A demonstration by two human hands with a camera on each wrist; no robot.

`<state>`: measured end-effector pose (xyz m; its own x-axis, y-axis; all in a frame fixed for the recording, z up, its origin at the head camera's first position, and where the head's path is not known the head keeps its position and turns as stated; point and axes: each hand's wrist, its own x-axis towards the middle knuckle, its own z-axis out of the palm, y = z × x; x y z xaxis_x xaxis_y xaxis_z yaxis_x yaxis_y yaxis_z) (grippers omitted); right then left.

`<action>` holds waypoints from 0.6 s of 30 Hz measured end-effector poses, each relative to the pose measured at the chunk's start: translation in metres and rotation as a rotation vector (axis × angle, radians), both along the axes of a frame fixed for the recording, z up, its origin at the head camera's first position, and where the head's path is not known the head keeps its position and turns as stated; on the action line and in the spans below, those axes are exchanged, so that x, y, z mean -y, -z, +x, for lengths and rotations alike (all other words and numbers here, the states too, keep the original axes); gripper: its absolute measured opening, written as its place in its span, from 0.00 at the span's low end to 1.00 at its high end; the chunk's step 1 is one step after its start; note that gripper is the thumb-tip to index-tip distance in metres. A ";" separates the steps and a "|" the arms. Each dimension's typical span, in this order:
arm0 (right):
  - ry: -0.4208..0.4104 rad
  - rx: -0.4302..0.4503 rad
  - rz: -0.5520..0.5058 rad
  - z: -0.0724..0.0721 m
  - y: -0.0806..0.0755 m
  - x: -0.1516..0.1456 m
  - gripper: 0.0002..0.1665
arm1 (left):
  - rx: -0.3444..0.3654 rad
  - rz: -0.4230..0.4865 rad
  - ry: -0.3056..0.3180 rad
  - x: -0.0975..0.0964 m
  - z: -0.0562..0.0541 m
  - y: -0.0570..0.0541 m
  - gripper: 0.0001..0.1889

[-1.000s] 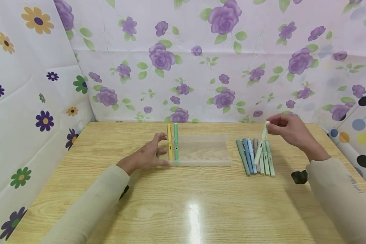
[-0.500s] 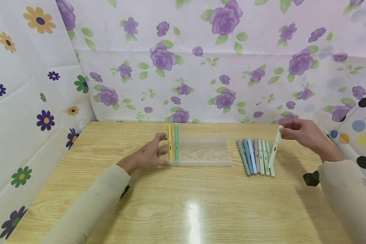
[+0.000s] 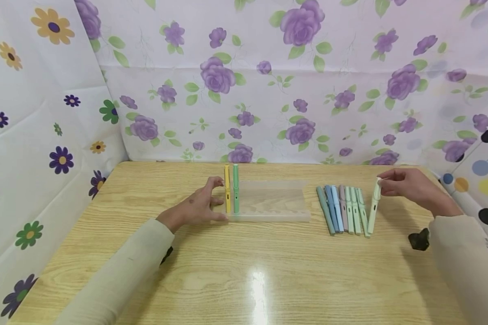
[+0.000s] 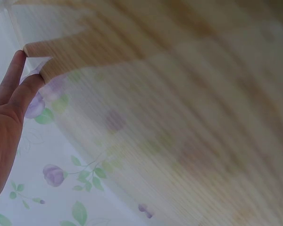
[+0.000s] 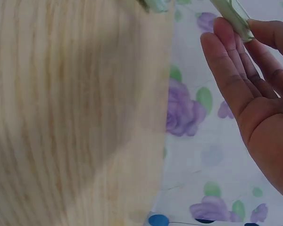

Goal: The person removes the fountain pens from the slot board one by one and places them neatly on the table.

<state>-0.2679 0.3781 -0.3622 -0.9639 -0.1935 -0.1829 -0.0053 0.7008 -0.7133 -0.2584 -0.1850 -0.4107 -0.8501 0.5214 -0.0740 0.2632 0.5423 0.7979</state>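
A clear plastic pen rack point(image 3: 273, 217) lies on the wooden table. My left hand point(image 3: 201, 203) grips its left end, thumb at the front edge and fingers toward the back. A yellow pen point(image 3: 227, 189) and a green pen point(image 3: 236, 189) lie side by side across the rack beside that hand. On the right, my right hand point(image 3: 410, 187) pinches the upper end of a pale green pen point(image 3: 374, 207) between thumb and fingers. The pen tilts, its lower end at the table by the row. In the right wrist view, the pinched end point(image 5: 233, 19) shows between the fingertips.
Several capped pens lie in a row right of the rack: dark green point(image 3: 325, 210), blue point(image 3: 336, 210), mauve point(image 3: 343, 207) and light green point(image 3: 355, 210). A floral cloth point(image 3: 264, 104) hangs behind the table point(image 3: 211, 271). A black object point(image 3: 419, 239) shows at the right sleeve.
My right hand has carried the pale green pen rightward from above the row and lowered it to the row's right side. The rightmost pen in the row has shifted slightly. My left hand stays put.
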 end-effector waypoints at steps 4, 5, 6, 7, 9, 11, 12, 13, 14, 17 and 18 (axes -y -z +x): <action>-0.017 0.052 -0.038 -0.002 0.011 -0.004 0.34 | 0.006 0.001 -0.002 0.000 0.000 -0.001 0.50; -0.017 0.066 -0.050 -0.003 0.014 -0.004 0.34 | 0.009 0.002 -0.002 0.000 0.000 -0.001 0.49; -0.020 0.080 -0.062 -0.004 0.017 -0.004 0.33 | 0.012 0.003 -0.003 0.000 0.000 -0.001 0.49; -0.019 0.094 -0.080 -0.005 0.020 -0.004 0.33 | 0.014 0.004 -0.003 0.000 0.000 -0.001 0.49; -0.017 0.121 -0.101 -0.007 0.025 -0.003 0.32 | 0.018 0.004 -0.003 -0.001 0.000 -0.001 0.49; -0.010 0.141 -0.106 -0.009 0.028 -0.002 0.33 | 0.019 0.005 -0.002 0.000 0.000 -0.001 0.49; -0.004 0.146 -0.107 -0.010 0.029 -0.001 0.33 | 0.018 0.005 -0.001 0.000 -0.001 0.000 0.49; 0.003 0.148 -0.104 -0.011 0.030 0.000 0.34 | 0.018 0.006 0.000 0.000 -0.001 0.000 0.49; 0.011 0.147 -0.096 -0.012 0.030 0.001 0.34 | 0.017 0.006 0.001 0.000 -0.001 0.000 0.49; 0.032 0.142 -0.085 -0.013 0.030 0.003 0.35 | 0.017 0.008 0.001 0.000 -0.001 0.000 0.48; 0.034 0.139 -0.082 -0.013 0.031 0.003 0.35 | 0.017 0.007 0.000 0.000 -0.001 0.000 0.49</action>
